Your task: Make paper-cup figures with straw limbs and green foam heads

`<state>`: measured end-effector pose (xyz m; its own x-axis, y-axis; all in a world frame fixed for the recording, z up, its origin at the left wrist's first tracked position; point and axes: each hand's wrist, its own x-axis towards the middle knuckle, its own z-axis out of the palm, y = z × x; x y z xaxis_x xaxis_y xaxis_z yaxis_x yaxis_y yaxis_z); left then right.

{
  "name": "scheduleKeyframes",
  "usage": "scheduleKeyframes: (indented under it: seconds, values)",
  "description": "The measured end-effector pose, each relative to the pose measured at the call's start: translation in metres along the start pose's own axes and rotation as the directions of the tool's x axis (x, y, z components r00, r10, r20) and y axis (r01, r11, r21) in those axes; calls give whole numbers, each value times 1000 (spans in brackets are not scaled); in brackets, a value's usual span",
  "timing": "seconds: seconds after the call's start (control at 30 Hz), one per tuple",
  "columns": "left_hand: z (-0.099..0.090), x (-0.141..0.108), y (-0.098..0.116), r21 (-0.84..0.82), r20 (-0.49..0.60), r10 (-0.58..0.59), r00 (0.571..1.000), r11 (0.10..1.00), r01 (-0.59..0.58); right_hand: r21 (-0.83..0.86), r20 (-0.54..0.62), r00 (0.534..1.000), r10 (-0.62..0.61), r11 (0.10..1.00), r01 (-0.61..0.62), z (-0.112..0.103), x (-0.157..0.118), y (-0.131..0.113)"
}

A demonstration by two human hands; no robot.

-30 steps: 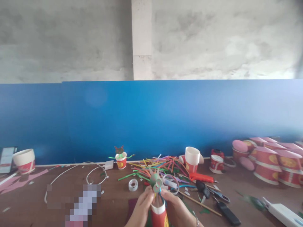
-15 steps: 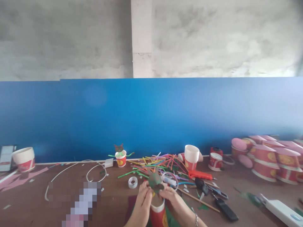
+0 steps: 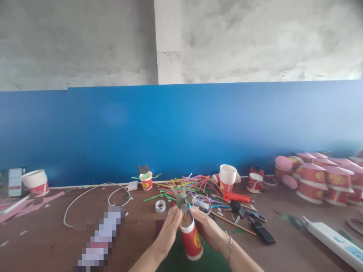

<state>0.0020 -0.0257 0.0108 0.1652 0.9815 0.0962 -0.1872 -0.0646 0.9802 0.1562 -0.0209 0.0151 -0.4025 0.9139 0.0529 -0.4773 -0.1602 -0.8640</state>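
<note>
A red paper cup point(image 3: 193, 241) with a white rim stands in front of me, tilted slightly, on a dark green sheet point(image 3: 172, 260). A grey-green paper piece with ear-like points point(image 3: 181, 199) rises above its mouth, with straw-like stems below. My left hand point(image 3: 169, 226) is closed at the left of this piece, by the rim. From the right, my right hand point(image 3: 208, 226) pinches at the same piece, beside a bit of blue. Fingertips partly hide where they grip. Further back, a smaller cup point(image 3: 146, 183) carries a dark cat-head cutout point(image 3: 144, 170) and green straw arms.
Colourful straws point(image 3: 184, 183) lie heaped behind my hands, near a tape roll point(image 3: 160, 206). To the right are an orange-handled tool point(image 3: 238, 197), keys point(image 3: 236, 207), a wooden stick point(image 3: 235, 223) and a power strip point(image 3: 334, 241). Pink-topped red cups point(image 3: 312, 177) are stacked far right.
The view has tilted down, so more of the held cup shows. The cup's base has swung right, and the paper piece has turned between my hands.
</note>
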Motion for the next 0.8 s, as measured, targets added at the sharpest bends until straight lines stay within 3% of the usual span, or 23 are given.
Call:
scheduleKeyframes:
  seconds: [0.1,0.27,0.43,0.6,0.8]
  values:
    - [-3,3,0,58,-41,53,998,997,-51,-1,38,999,16,1000,-16,-1,-1,0]
    - [-3,2,3,170,32,164,986,971,-167,34,81,997,15,999,-18,1,-1,-3]
    - [3,-3,8,219,64,163,985,960,-173,18,114,993,35,999,-37,2,-2,-7]
    - [-4,0,-2,200,94,160,983,964,-176,-17,52,998,38,999,-37,-1,-1,-5]
    - [-17,4,-29,126,-45,85,995,989,-79,-57,26,999,36,998,-35,-1,0,-3]
